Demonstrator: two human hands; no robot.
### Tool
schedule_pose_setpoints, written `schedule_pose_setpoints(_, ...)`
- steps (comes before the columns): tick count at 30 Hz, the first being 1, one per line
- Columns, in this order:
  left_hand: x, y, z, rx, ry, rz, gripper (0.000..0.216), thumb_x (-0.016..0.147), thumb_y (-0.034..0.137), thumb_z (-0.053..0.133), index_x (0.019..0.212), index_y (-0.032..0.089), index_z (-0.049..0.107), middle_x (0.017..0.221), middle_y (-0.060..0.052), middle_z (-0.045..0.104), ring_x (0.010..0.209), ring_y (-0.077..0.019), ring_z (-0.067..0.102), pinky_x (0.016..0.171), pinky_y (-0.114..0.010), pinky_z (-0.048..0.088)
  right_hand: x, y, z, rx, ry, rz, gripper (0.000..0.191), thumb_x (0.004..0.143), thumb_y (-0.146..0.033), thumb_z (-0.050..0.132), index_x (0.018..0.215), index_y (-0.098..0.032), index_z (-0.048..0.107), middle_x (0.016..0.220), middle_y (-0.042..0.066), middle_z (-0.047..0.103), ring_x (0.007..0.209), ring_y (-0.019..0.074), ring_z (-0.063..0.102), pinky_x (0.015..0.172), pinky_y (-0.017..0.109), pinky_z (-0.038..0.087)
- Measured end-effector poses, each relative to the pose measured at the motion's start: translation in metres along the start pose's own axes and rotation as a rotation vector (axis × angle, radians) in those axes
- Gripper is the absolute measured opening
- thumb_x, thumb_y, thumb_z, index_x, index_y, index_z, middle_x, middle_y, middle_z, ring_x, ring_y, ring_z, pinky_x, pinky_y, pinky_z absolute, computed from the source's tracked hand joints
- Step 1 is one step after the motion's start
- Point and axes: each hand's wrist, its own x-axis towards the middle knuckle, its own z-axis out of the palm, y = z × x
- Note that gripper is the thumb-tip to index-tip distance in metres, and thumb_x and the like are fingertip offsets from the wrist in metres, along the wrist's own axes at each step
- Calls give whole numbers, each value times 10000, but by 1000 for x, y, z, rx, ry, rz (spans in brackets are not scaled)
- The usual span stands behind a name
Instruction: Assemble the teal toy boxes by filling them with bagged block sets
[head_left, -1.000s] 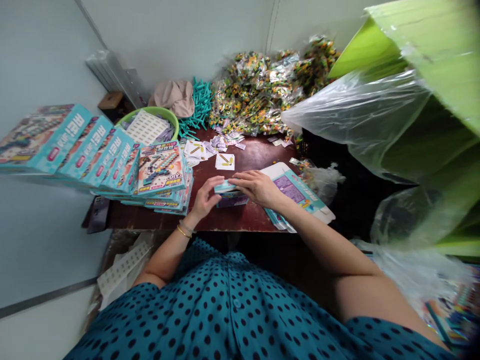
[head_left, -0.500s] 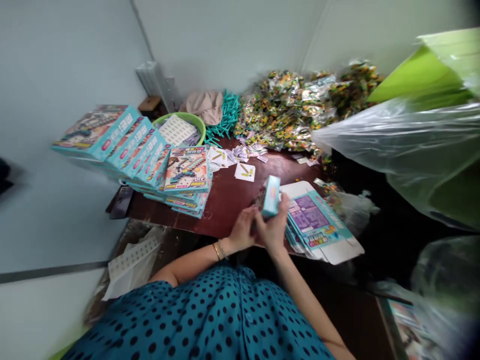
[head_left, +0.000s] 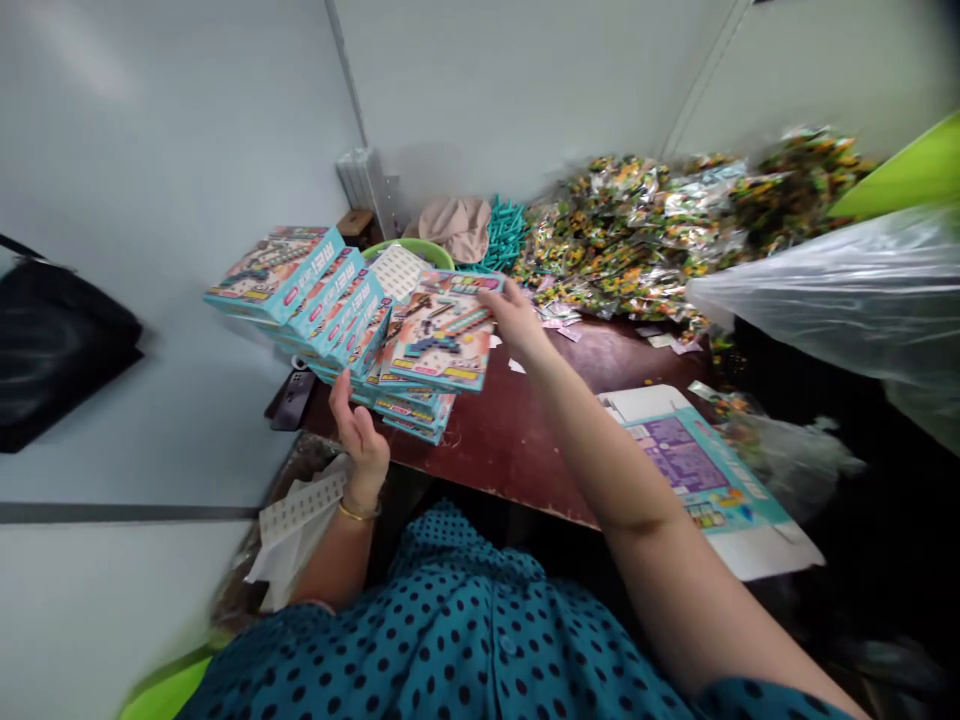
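My right hand (head_left: 516,318) grips the right edge of a flat printed toy box (head_left: 442,335), holding it over the front stack of boxes (head_left: 420,415). The box's picture side faces up. My left hand (head_left: 360,435) is raised at the front of the table, fingers stretched out and apart, with nothing in it. It is just in front of the lower part of the stacks. Behind it, a taller leaning stack of the same teal-edged boxes (head_left: 300,280) rises at the left.
Flattened box blanks (head_left: 690,460) lie at the table's right front. Bags of small coloured pieces (head_left: 637,230) are heaped along the wall. A green basket (head_left: 435,252) with printed sheets stands behind the stacks; a phone (head_left: 294,400) lies at the left edge.
The box between both hands has moved left, over the front stack, held by my right hand alone. My left hand has let go and opened. The view has shifted left.
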Motion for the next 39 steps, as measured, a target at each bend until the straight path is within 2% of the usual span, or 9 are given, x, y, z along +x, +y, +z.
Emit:
schedule_pose_setpoints(4,13,-14,8,-26,-127,-149,627,1036,587,411,1539,215,453,1594,-155,466,1494,-265,430,1248,-397,327,-12,28,36,-164,-27,14,831,845,-654,667,1522,-216,465,1584,151,474,1389,337,531,1177,547,436)
schedule_pose_setpoints(10,7,-20,13,-46,-79,-157,693,1024,601,440,1596,218,357,1634,-157,412,1486,-257,449,1249,-376,329,-117,58,61,-174,-18,93,857,966,-787,319,1639,-258,296,1717,61,255,1611,276,181,1321,541,156)
schedule_pose_setpoints(14,7,-20,17,-44,-79,-164,635,1032,576,442,1570,239,408,1651,-130,393,1533,-244,379,1272,-378,289,-164,60,105,-283,-58,7,894,992,-759,236,1683,-240,6,1758,55,9,1630,260,-15,1332,531,79)
schedule_pose_setpoints(17,7,-19,16,0,-47,-133,632,1032,559,442,1559,210,409,1611,-162,429,1497,-257,429,1251,-405,326,-170,56,111,-404,-101,-87,877,1011,-706,308,1682,-231,3,1754,108,37,1630,291,19,1322,547,112)
schedule_pose_setpoints(22,2,-21,3,222,24,85,628,996,555,471,1490,166,466,1563,-199,430,1479,-304,407,1219,-485,357,-171,67,14,-775,-32,-195,737,997,-567,517,1629,-248,311,1704,157,251,1603,342,154,1278,596,181)
schedule_pose_setpoints(26,-15,-23,-2,119,-83,352,487,938,454,589,1358,208,572,1431,-179,536,1372,-352,505,1175,-593,383,-208,92,-128,-1195,286,97,811,922,-509,663,1566,-89,403,1670,283,256,1570,477,155,1211,733,123)
schedule_pose_setpoints(29,-44,-5,17,-38,-329,258,367,952,410,577,1268,230,626,1274,-135,634,1200,-307,631,1082,-558,488,-252,108,-197,-1382,367,284,865,903,-521,674,1545,-10,400,1630,329,313,1528,515,241,1182,744,184)
schedule_pose_setpoints(35,-136,47,110,-352,-1255,-418,387,959,421,600,1257,188,680,1213,-144,720,1030,-232,707,923,-400,583,-286,109,-190,-1506,240,210,473,989,-149,419,1424,-77,591,1457,223,596,1343,349,539,1109,480,421)
schedule_pose_setpoints(39,-180,48,136,-424,-1532,-544,386,925,388,639,1232,165,708,1225,-155,737,1033,-237,711,978,-405,560,-254,84,-230,-1438,293,279,429,1013,-325,497,1383,-143,616,1350,187,657,1203,323,591,1031,434,457)
